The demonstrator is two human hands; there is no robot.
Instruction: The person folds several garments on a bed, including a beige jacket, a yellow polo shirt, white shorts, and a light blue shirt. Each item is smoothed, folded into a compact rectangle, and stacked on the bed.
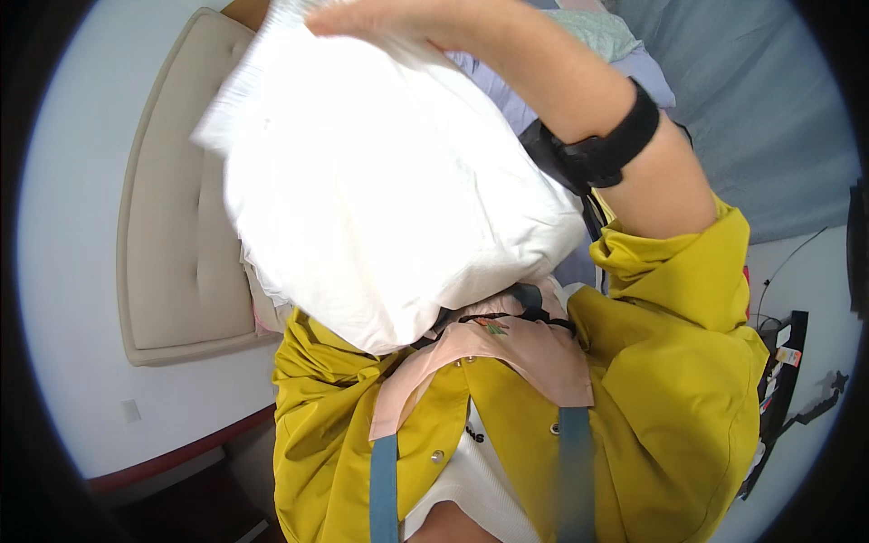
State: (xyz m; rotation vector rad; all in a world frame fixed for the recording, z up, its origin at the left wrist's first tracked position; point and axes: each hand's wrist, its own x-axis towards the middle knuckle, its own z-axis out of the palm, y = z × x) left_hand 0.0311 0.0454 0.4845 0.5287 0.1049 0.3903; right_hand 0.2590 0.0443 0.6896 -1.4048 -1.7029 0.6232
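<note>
A bulky white pillow-like bundle is held up before my chest, so bright that its folds barely show. Its blurred left edge looks pleated or frilled. My right hand reaches across its top, fingers bent over the upper edge and gripping the fabric; the frame's upper rim cuts off part of the hand. A black strap with a small device circles my right forearm. The bundle's lower edge rests close to my pink apron. My left hand is hidden behind the bundle; only the yellow left sleeve shows.
A beige padded headboard stands against the white wall at left. Behind my right arm lie lilac bedding and a pale green pillow. A grey-blue curtain hangs at far right, above a black rack with small items.
</note>
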